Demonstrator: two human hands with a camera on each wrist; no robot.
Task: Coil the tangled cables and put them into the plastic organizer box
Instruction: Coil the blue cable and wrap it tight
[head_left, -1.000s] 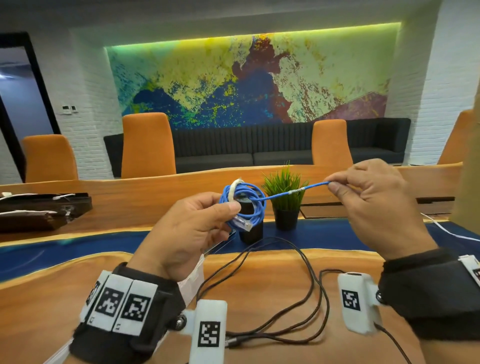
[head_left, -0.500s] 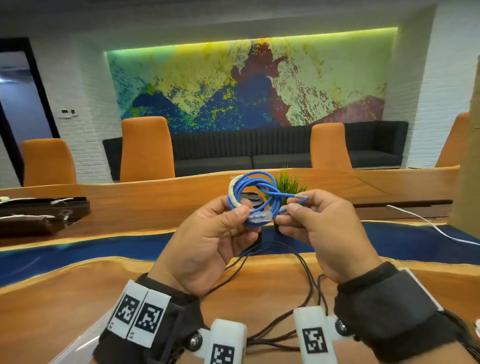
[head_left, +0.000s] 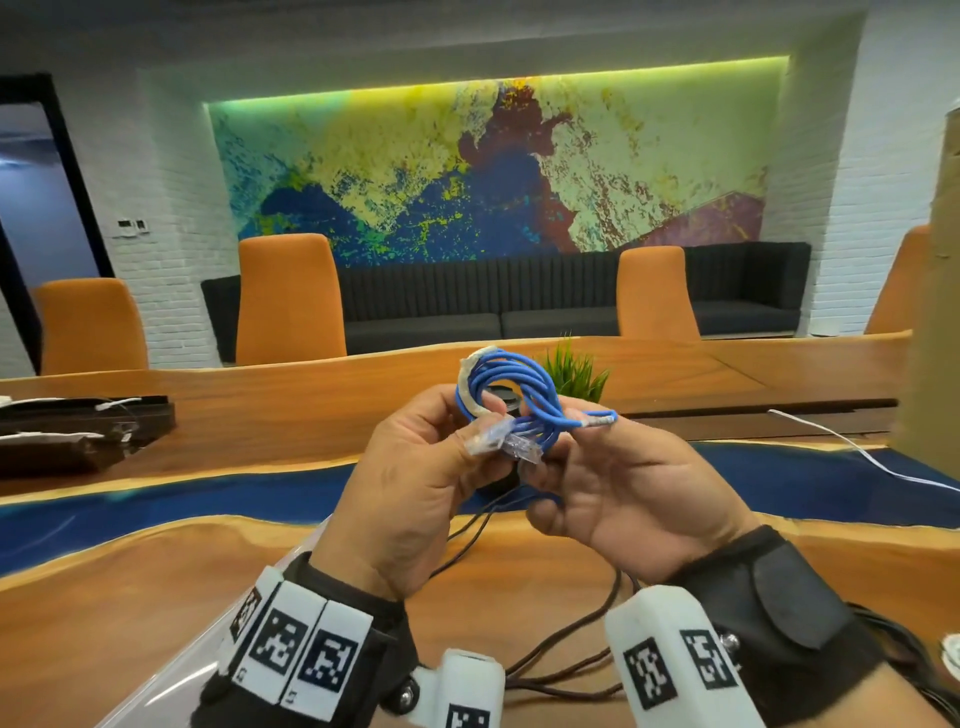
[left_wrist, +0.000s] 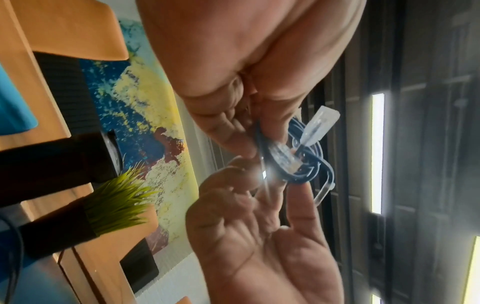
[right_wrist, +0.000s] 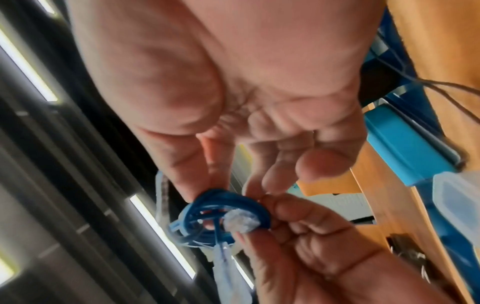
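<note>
A thin blue network cable (head_left: 511, 387) is wound into a small coil with white tape on its left side and clear plugs (head_left: 506, 444) hanging below. My left hand (head_left: 483, 436) pinches the coil's lower left between thumb and fingers, chest-high above the table. My right hand (head_left: 566, 431) pinches the coil's right side, where a taped end (head_left: 597, 420) sticks out. The left wrist view shows the left hand (left_wrist: 255, 135) gripping the coil (left_wrist: 301, 164). In the right wrist view the right hand (right_wrist: 210, 191) holds the blurred coil (right_wrist: 228, 205). Black cables (head_left: 550, 649) lie loose on the table below.
The clear plastic box's edge (head_left: 171, 680) shows at the lower left, and its corner (right_wrist: 457, 201) appears in the right wrist view. A small potted grass plant (head_left: 574, 369) and a black cup stand behind the hands. A white cable (head_left: 857, 454) runs across the wooden table at right.
My right hand has come in from the right, bringing the stretched free end to the coil. Both hands now meet at the coil, which sits slightly closer to me.
</note>
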